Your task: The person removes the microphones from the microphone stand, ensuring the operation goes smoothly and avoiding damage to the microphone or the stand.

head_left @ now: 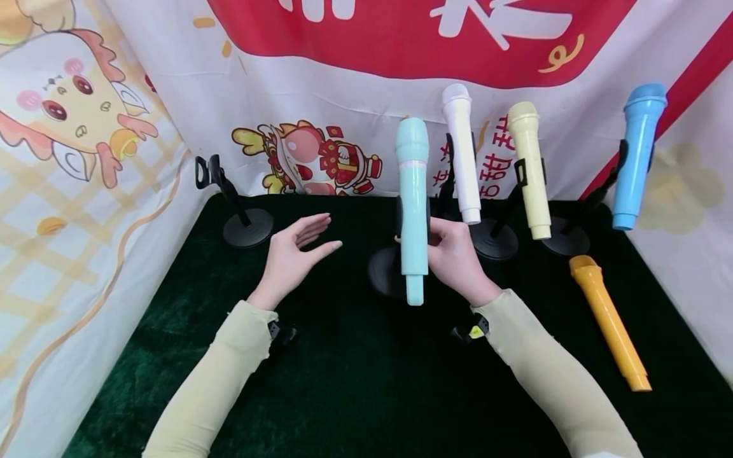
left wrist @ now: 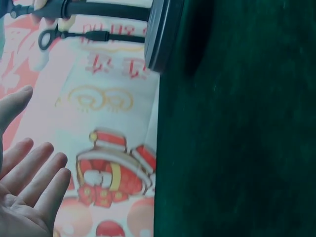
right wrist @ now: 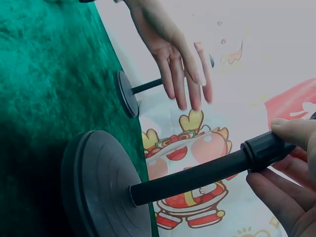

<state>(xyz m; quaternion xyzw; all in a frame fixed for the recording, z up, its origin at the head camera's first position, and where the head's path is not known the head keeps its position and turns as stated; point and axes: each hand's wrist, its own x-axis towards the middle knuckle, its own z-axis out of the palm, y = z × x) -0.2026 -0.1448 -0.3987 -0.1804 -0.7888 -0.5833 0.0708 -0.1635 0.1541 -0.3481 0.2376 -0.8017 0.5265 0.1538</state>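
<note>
My right hand (head_left: 458, 254) holds a black microphone stand by the upper part of its pole (right wrist: 192, 178), thumb and fingers around the collar. A mint-green microphone (head_left: 413, 203) sits upright in that stand's clip, in front of the hand in the head view. The round black base (right wrist: 108, 185) stands out in the right wrist view, close over the green cloth. To the left, my left hand (head_left: 294, 254) is held with fingers extended and thumb apart, nothing in it. Its open palm (left wrist: 19, 212) shows in the left wrist view.
White (head_left: 462, 159), cream (head_left: 530, 172) and blue (head_left: 638, 159) microphones stand in black stands at the back right. An orange microphone (head_left: 609, 324) lies on the green cloth (head_left: 366, 381) at right. An unloaded black stand (head_left: 246, 226) is at back left. A printed curtain (head_left: 200, 127) hangs behind.
</note>
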